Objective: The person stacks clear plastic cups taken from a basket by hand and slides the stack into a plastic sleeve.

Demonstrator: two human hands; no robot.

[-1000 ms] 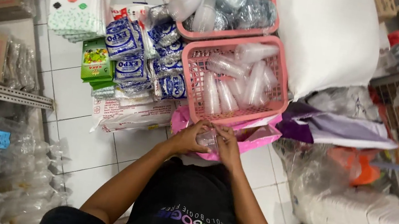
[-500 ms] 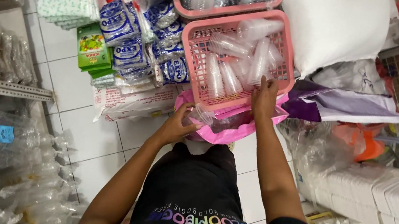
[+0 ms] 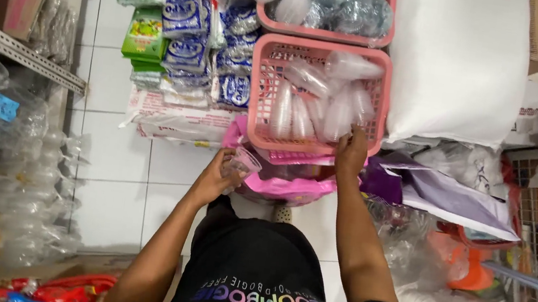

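a: nearest in, left hand [image 3: 215, 180] is closed around a small clear plastic cup [image 3: 242, 163], held in the air just over the pink plastic bag [image 3: 291, 190]. grip looks light, fingers only at the cup's side.

b: risk there?

a: thin wall. if it is squeezed harder, the cup could be crushed or cracked. if the grip is loosened, it would likely be dropped into the bag or onto the tiled floor [image 3: 112, 186].

b: right hand?

a: right hand [image 3: 352, 151] is laid on the near rim of the lower pink basket [image 3: 274, 62], fingers curled over the edge by the sleeves of clear cups [image 3: 320, 102]. whether anything is actually pinched cannot be told; fingertips are hidden behind the rim.

b: basket stable?

a: judged doubtful. it appears to be perched on the bag and soft packs, not on a flat surface. if the rim is pulled or leaned on, the basket could be tipped toward the person and the sleeves spilled.

b: further out?

a: blue packets [image 3: 190, 40] are stacked just beside the basket's left wall, and the big white sack [image 3: 457, 65] is pressed against its right. a sideways shove could bring the packets down. the second pink basket [image 3: 322, 33] behind is touching the first, so it could be shifted too.
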